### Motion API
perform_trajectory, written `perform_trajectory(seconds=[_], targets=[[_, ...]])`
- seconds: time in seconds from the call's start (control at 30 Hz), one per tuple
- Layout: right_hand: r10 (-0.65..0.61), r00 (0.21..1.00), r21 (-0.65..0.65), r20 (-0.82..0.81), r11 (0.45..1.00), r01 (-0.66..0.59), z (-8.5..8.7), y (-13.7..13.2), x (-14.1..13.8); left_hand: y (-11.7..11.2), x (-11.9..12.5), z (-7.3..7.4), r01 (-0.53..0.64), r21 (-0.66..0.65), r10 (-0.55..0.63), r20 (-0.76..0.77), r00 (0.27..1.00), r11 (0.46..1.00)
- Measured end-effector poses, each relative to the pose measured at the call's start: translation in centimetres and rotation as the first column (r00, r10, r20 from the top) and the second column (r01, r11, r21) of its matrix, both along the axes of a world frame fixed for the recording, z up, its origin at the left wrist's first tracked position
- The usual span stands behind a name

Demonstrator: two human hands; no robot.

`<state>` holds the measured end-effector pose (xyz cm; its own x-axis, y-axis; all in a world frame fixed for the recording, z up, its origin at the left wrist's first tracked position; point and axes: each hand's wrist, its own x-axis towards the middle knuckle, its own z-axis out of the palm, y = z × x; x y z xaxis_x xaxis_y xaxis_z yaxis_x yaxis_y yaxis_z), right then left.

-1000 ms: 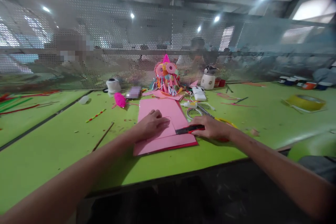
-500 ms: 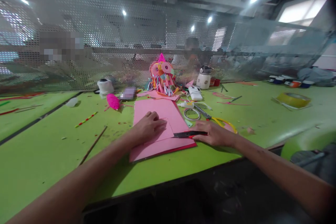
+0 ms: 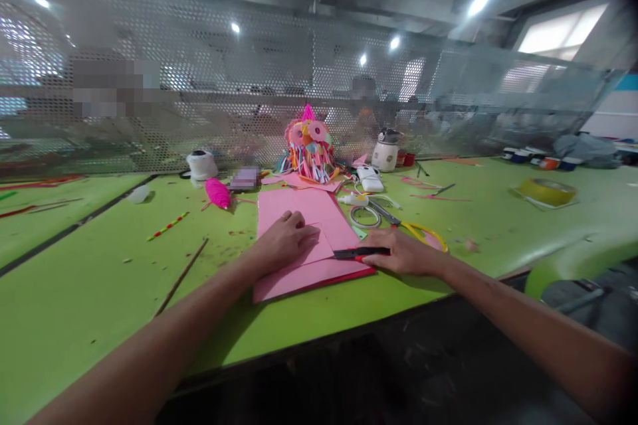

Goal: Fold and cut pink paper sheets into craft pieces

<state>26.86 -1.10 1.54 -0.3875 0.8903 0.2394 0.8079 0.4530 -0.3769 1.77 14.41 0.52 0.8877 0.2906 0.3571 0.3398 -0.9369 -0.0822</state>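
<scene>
A stack of pink paper (image 3: 294, 204) lies on the green table, with a smaller pink sheet (image 3: 319, 249) on top. My left hand (image 3: 285, 239), fingers curled, grips and presses this smaller sheet against the stack; its fingertips are partly hidden. At the sheet's right corner, my right hand (image 3: 406, 252) is closed around a black and red utility knife (image 3: 359, 253). The knife lies low across the paper, its tip pointing left and touching or nearly touching the sheet's edge. A darker red layer (image 3: 363, 273) shows under the stack's near right corner.
Behind the paper stands a fringed paper owl-like figure (image 3: 310, 146). Yellow-handled scissors (image 3: 423, 234), a tape ring (image 3: 365, 216) and a glue bottle (image 3: 353, 199) lie near my right hand. A brown stick (image 3: 182, 275) and pink yarn (image 3: 218, 193) are left. The table's edge (image 3: 319, 344) runs close in front.
The view has shifted slightly. Both hands stay in nearly the same place on the paper, and the knife still lies at the sheet's corner.
</scene>
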Motion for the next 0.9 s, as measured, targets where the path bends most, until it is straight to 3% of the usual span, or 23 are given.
perform_trajectory(seconds=[0.3, 0.5, 0.6, 0.8, 0.9], targets=[[-0.037, 0.998, -0.001, -0.043, 0.999, 0.037, -0.2, -0.7, -0.5, -0.6, 0.1, 0.4, -0.011, 0.069, 0.013, -0.025, 1.0, 0.998], [-0.039, 0.999, -0.008, 0.0, 0.999, 0.039, 0.5, 0.0, -1.0, -0.8, 0.1, 0.0, -0.057, 0.039, 0.056, 0.028, 0.998, 0.998], [-0.015, 0.999, -0.026, 0.044, 1.0, 0.017, 0.9, 0.4, -0.5, -1.5, 0.5, 0.1, -0.057, -0.004, 0.057, -0.037, 0.998, 0.998], [0.031, 0.996, -0.075, 0.08, 0.997, -0.025, 1.5, 1.0, 1.0, -4.0, 1.6, 0.9, -0.266, 0.039, 0.268, -0.119, 0.956, 0.963], [0.025, 0.998, -0.096, 0.063, 0.995, -0.018, 1.3, 1.1, 1.1, -4.0, 1.5, 0.9, -0.282, 0.05, 0.286, -0.114, 0.951, 0.958]])
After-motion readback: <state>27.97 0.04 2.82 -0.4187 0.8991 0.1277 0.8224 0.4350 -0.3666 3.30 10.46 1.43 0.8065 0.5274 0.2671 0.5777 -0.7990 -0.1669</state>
